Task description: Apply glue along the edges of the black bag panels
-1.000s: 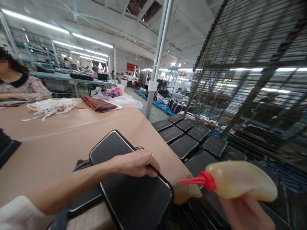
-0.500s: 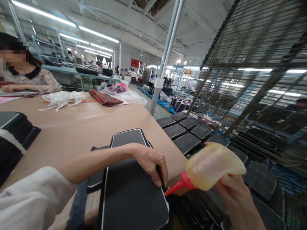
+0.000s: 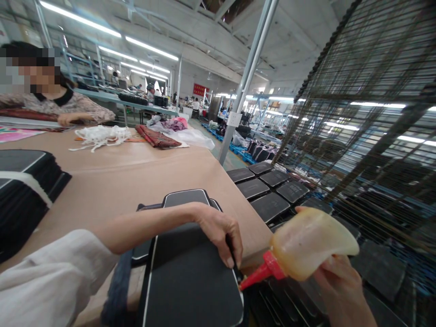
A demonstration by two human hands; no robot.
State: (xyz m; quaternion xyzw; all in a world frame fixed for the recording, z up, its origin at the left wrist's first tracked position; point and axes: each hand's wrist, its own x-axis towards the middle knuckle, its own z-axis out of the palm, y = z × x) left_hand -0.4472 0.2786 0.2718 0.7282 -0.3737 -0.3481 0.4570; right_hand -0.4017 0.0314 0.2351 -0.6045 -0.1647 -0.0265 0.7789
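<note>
Our left hand (image 3: 220, 229) lay on the near right edge of the black panel (image 3: 190, 281), fingers curled down over its rim and pressing it. The panel was a flat, dark rectangle with rounded corners and a thin white border line; it sat at the near edge of the brown table (image 3: 112, 181), on top of further panels of the same kind. Our right hand (image 3: 335, 277) grasped the squeeze bottle (image 3: 311, 243) from below, fingers closed around its soft, translucent yellowish body. The bottle was tilted down to the left, and its red nozzle (image 3: 260, 272) pointed at the panel's right edge, just beside our left fingertips; we could not tell whether it touched. More black panels (image 3: 269, 204) lay to the right, under a wire rack (image 3: 368, 113). A stack of black panels (image 3: 23, 186) stood at the left. Far left, another person's hand (image 3: 70, 119) rested on the table.
</note>
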